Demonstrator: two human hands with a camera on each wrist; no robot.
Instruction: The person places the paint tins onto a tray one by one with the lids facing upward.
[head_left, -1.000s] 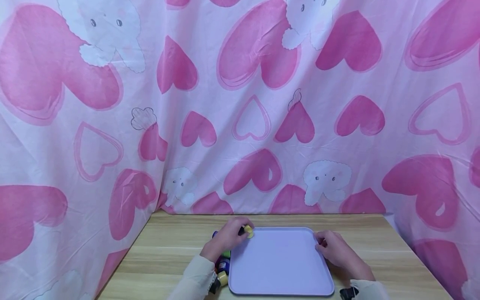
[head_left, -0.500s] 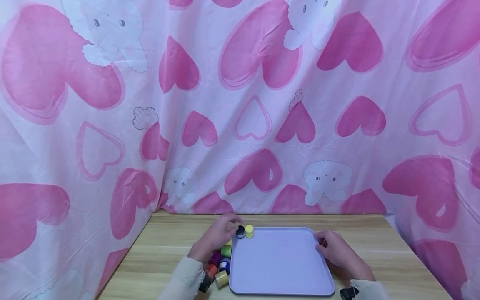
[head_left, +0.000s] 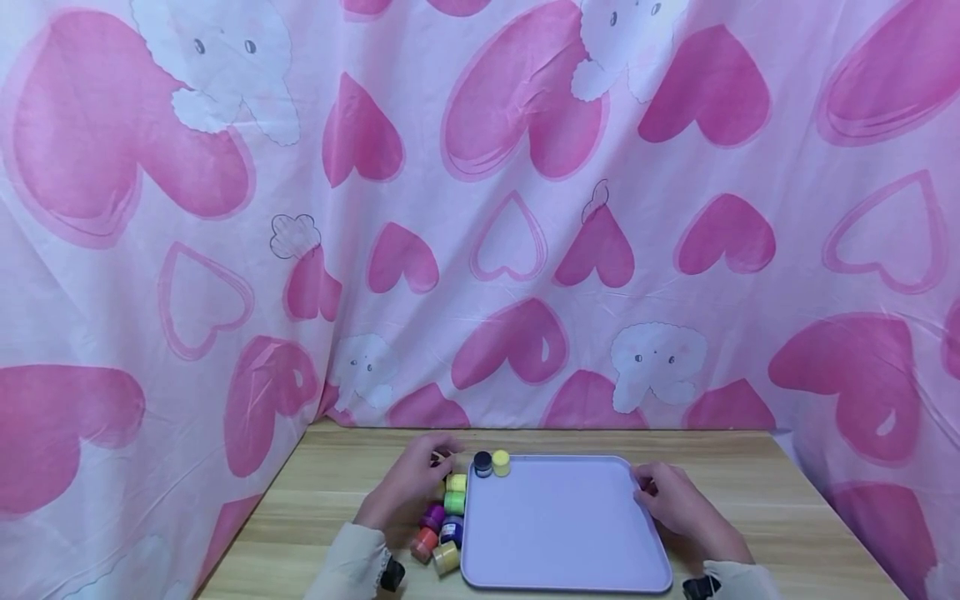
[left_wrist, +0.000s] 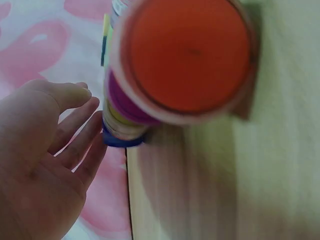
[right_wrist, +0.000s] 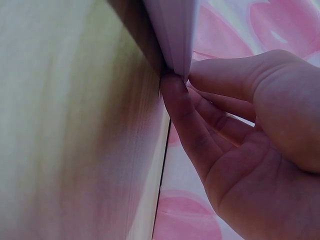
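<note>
- The wooden table (head_left: 337, 500) carries it all, and it's tight on my left. If I sweep an elbow here, pots could roll to the near edge and go over.
- The lilac tray (head_left: 562, 533) lies flat in the middle of the table. My right hand (head_left: 675, 504) pinches its far right rim; the right wrist view shows thumb and fingers (right_wrist: 185, 110) closing on the edge. If I pull or tip that edge, I reckon the smooth tray will slide and shake what stands on it.
- My left hand (head_left: 408, 483) hangs slack above the far end of the pot column, fingers loose, gripping nothing. In the left wrist view the fingertips (left_wrist: 82, 142) are near the stack of lids but I can't tell whether they touch. A careless drop of the hand could topple the row like skittles.
- The column of paint pots (head_left: 448, 521) stands just beside the tray's left rim, packed close: pale yellow (head_left: 456, 482), green (head_left: 453, 502), purple (head_left: 433, 517), blue (head_left: 451, 530), orange (head_left: 423, 544), a yellow one (head_left: 446, 557) nearest me. Grab one crookedly and its neighbours may get knocked.
- Two pots stand in the tray's far left corner, dark pot (head_left: 483, 463) touching yellow pot (head_left: 501, 462). Small and light, I'd guess; a nudge could tip them.
</note>
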